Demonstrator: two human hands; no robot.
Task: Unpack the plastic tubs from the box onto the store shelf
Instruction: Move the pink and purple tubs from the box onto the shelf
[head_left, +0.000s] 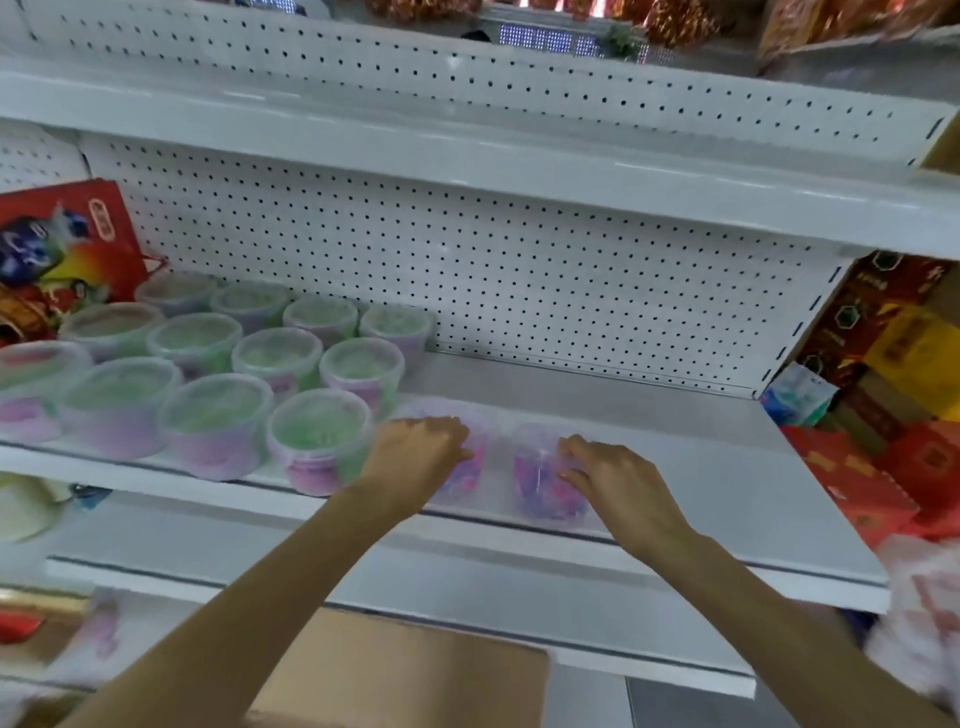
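Far L: red gift bag (62, 244) leans vs. the white pegboard (519, 291) at the back of the shelf (727, 467). Next to it, a block of lidded tubs (215, 415) in three rows, clear plastic w/ green and pink-purple contents, packed close together; the front row stands at the shelf edge. Below, bottom centre-L, the brown cardboard box (405, 670) sits under the forearms, only its top face in view. Left hand (415, 452) reaches in just R of the tub block, knuckles up, fingers curled over the left tub (467, 475), which is blurred and mostly hidden by the hand. Just beside that, the right tub (537, 488) stands near the shelf's front edge, pink/blue contents showing through. Right hand (618, 480) holds it from the R side, fingers bent round its wall and rim. Past that, bare white shelf. Far R: red and yellow cartons (893, 364) stacked in the next bay.
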